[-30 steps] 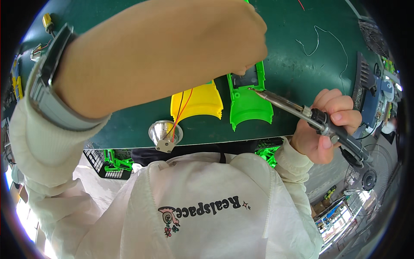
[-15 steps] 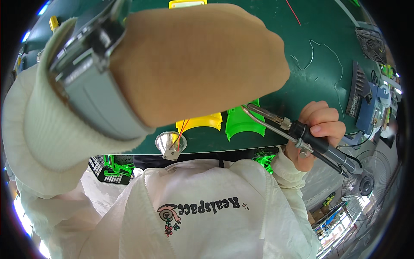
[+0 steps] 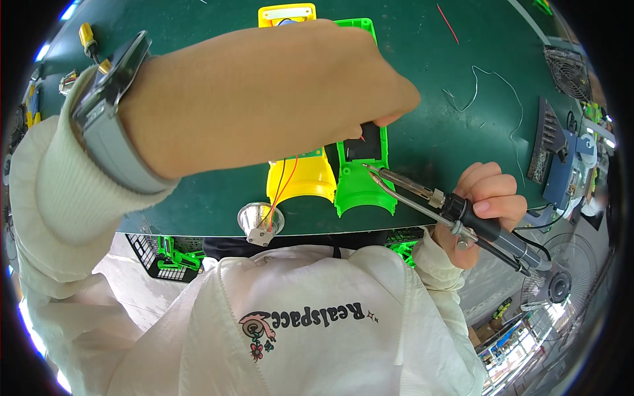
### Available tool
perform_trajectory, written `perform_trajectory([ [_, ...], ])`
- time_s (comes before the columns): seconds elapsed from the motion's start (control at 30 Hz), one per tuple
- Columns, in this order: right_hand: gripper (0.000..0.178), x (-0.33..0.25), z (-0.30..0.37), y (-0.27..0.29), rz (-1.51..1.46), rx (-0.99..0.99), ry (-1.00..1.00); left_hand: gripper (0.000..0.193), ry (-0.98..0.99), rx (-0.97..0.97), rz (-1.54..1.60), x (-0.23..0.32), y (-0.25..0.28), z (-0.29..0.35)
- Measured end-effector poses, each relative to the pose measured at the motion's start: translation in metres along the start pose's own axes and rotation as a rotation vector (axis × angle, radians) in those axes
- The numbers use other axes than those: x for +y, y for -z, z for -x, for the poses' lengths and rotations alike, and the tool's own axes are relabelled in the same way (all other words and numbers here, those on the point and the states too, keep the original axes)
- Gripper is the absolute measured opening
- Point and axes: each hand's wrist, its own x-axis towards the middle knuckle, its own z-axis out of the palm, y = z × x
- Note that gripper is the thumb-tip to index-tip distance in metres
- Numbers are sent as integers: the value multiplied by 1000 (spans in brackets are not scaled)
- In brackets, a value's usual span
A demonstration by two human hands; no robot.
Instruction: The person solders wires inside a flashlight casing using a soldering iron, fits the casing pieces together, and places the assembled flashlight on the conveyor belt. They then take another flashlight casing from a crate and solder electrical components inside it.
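The right hand (image 3: 485, 204) is closed around the dark handle of a soldering iron (image 3: 456, 211), near the front edge of the green counter (image 3: 449, 145). The iron's metal tip slants up and left, ending just beside a green plastic shell (image 3: 363, 188) that lies at the counter's front edge. The left hand (image 3: 264, 99) reaches across, large in view, its fingertips pinched on a small black part (image 3: 364, 142) resting on the green shell. A grey watch (image 3: 109, 119) sits on that wrist above a white knit cuff. Touching the green shell's left side lies a yellow plastic shell (image 3: 300, 181). Red and black wires (image 3: 281, 191) run from it down to a shiny metal cone (image 3: 259, 221) at the counter's front edge. Loose thin wire (image 3: 489, 92) lies toward the counter's far right.
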Motion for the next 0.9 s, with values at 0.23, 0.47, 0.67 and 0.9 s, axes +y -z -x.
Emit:
perform_trajectory([
  [0.23, 41, -2, 0, -2, 40, 41, -49, 17, 92, -258, 130, -1, 11, -19],
  [0.47, 38, -5, 1, -7, 102, 243, -165, 20, 149, -339, 103, 12, 20, -29],
  [0.67, 38, -7, 1, -11, 171, 323, -196, 22, 121, -336, 148, 8, 24, -30],
  [0.9, 45, -9, 4, -1, 48, 352, -234, 15, 66, -77, -110, 17, 5, 3],
])
